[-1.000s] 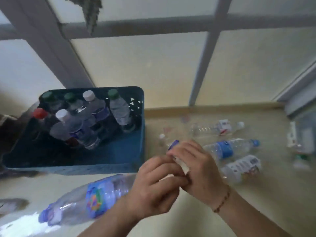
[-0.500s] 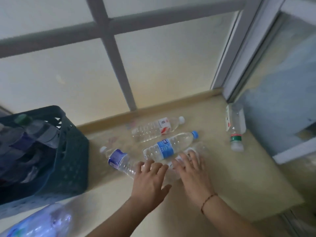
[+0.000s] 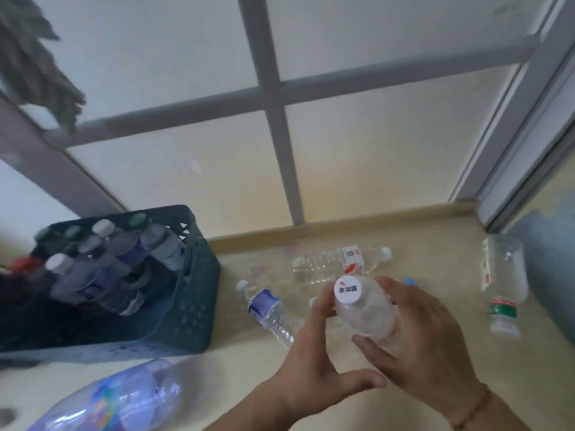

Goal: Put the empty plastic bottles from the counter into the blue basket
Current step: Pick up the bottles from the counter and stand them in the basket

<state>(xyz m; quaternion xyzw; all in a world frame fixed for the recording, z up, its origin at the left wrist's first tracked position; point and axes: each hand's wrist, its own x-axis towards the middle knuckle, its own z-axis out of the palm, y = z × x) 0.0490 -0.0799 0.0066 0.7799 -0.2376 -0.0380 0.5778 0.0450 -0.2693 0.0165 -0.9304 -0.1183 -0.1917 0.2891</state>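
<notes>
A clear bottle with a white printed cap (image 3: 364, 309) is lifted off the counter, cap toward me. My right hand (image 3: 426, 340) wraps its body; my left hand (image 3: 314, 365) touches its neck side with fingers spread. The blue basket (image 3: 189, 309) stands at the left with several capped bottles upright inside. Loose on the counter lie a blue-labelled bottle (image 3: 267, 309), a red-and-white-labelled bottle (image 3: 336, 264) and a green-banded bottle (image 3: 502, 287). A blue cap (image 3: 410, 281) peeks out behind my right hand.
A large bottle with a colourful label (image 3: 115, 399) lies at the near left. The beige counter (image 3: 242, 377) ends at a frosted window behind and a wall corner at the right. A grey cloth (image 3: 34, 57) hangs at the top left.
Both hands were flat on the bottles lying on the counter; now they have raised one clear bottle toward me. The view has swung left, bringing the basket back in.
</notes>
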